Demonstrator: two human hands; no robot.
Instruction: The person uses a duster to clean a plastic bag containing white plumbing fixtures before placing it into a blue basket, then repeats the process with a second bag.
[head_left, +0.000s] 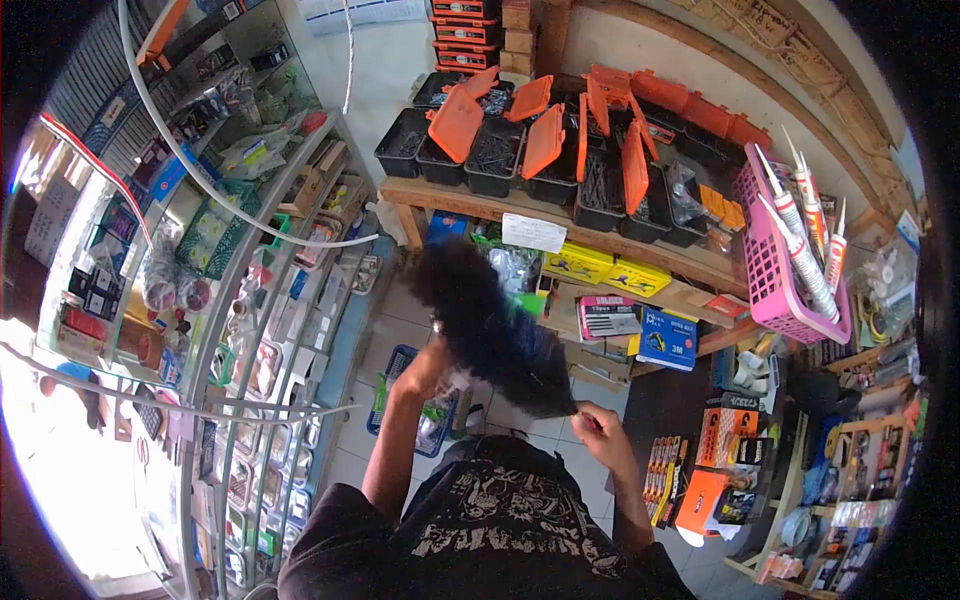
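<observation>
A bushy black feather duster (510, 350) is held slantwise in front of my body, its wide end up and to the left. My right hand (603, 437) is closed around its narrow lower end, the fingers curled in. On the other side, my left hand (425, 368) presses against the feathers with bent fingers, and the fingertips are partly hidden by them. A blue basket (405, 442) with small packed goods stands on the floor beyond my left forearm.
A wooden shelf (480, 200) bears black bins with orange lids (545, 140) holding nails or screws. At right, a pink basket (765, 275) holds sealant tubes (800, 255). Glass shelves (240, 330) line the left. White cables (200, 170) hang across. Boxes (722, 440) stand at right.
</observation>
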